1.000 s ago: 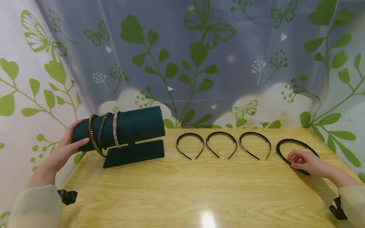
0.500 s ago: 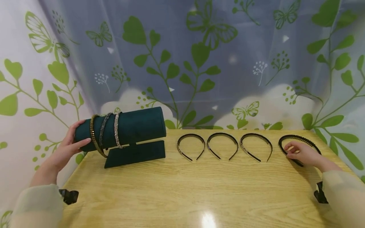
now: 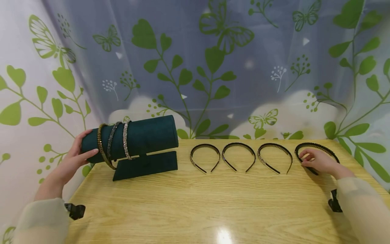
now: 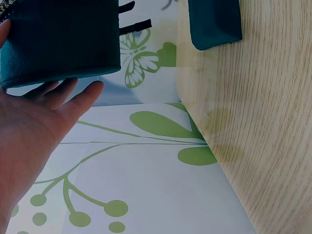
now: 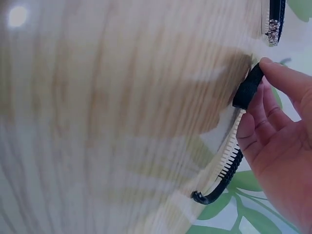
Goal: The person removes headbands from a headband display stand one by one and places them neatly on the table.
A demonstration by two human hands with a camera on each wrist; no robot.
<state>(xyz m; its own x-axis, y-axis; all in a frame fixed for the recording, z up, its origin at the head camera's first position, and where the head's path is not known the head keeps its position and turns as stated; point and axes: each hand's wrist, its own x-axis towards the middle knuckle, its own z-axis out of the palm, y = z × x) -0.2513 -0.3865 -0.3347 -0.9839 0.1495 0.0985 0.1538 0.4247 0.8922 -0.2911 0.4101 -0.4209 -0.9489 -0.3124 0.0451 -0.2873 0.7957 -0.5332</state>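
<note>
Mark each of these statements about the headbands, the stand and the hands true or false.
1. Three headbands sit on the green stand. True.
2. The right hand grips the rightmost headband on the table. True.
3. The left hand holds a headband. False: it rests against the stand's end.
4. Six headbands lie on the table. False: four do.
5. The stand lies at the table's left. True.

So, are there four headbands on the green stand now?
No, the head view shows only three headbands around the green stand; the left hand rests on its end.
</note>
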